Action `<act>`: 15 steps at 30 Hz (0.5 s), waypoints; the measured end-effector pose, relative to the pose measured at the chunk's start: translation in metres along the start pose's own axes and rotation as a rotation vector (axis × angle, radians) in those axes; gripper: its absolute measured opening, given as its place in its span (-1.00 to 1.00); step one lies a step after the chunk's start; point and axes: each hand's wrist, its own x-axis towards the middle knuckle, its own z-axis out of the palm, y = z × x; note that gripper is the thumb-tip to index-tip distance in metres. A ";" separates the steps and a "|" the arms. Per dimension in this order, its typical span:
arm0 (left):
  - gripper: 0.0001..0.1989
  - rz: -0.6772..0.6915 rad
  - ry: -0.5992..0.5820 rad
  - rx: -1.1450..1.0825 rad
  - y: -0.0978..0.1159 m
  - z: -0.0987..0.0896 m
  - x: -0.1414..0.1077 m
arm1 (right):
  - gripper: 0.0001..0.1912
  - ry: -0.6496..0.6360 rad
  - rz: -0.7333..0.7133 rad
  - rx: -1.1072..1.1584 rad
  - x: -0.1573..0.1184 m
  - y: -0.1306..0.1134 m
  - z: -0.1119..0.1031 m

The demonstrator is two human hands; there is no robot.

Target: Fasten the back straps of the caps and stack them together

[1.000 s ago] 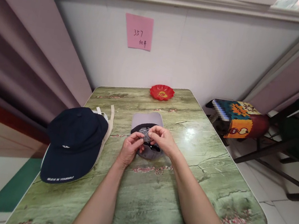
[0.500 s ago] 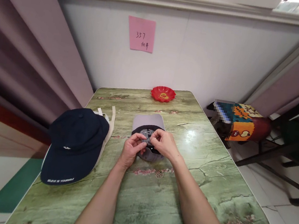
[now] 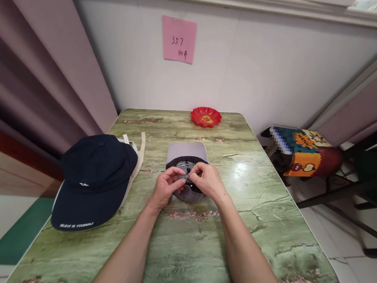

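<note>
A grey cap (image 3: 188, 150) lies upside down on the table, with its brim toward the wall and its dark inside facing up. Over the opening, my left hand (image 3: 167, 186) pinches a small greyish part of the cap between thumb and fingers. Close beside it, my right hand (image 3: 206, 179) is closed in a pinch on the same part. The fingers hide most of that part, and I cannot make out its exact shape. To the left sits a navy cap (image 3: 96, 179) with white lettering on its brim and pale straps at its back.
A red scalloped dish (image 3: 206, 117) stands at the table's far edge. Below a pink note (image 3: 177, 39) on the wall is the green patterned table (image 3: 192, 255). A patterned cloth (image 3: 309, 152) and dark chair legs (image 3: 325, 200) are off to the right.
The view has shifted slightly, so everything sits a little higher in the picture. Both hands keep their pinch over the grey cap with hardly any movement.
</note>
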 end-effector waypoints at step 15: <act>-0.73 -0.006 -0.012 0.024 0.008 0.004 -0.001 | -0.91 -0.027 0.008 0.022 0.001 0.003 0.002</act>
